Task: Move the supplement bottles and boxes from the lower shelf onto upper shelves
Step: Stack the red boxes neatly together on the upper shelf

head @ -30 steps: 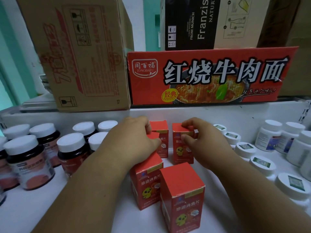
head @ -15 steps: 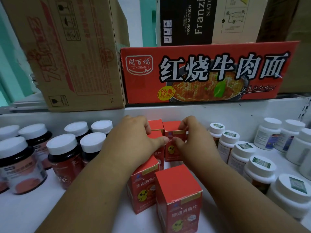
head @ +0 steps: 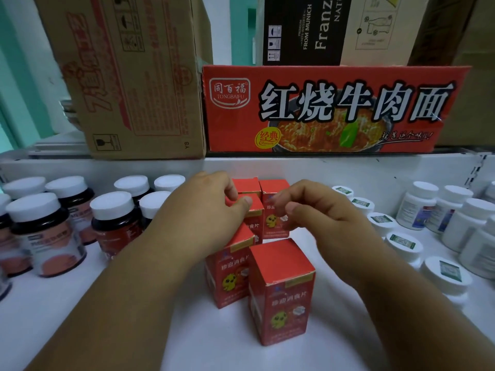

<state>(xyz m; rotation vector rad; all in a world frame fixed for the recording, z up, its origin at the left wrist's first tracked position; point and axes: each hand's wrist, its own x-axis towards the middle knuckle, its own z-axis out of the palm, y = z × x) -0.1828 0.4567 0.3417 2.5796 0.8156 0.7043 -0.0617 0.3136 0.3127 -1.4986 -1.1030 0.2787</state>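
A: Where do the small red supplement boxes [head: 281,293] sit?
B: In a cluster at the middle of the white shelf [head: 219,341]; two stand nearest the camera, touching side by side; more stand behind them, close to the shelf's back wall

A: And the left hand [head: 206,210]?
B: Its grip is on a rear red box [head: 250,210]; fingers curl over the top, the thumb presses its front edge

A: The right hand [head: 318,212]?
B: It hangs just in front of another rear box [head: 273,194]; fingers loosely curled; the motion blur means I cannot tell whether that grip holds anything

A: What flanks the boxes?
B: Dark bottles with white caps [head: 45,231] to the left; white bottles [head: 420,204] to the right, a row of them showing green-labelled caps; above, a brown carton [head: 134,76] stands beside a red noodle carton [head: 334,108], with a black carton [head: 302,28] behind
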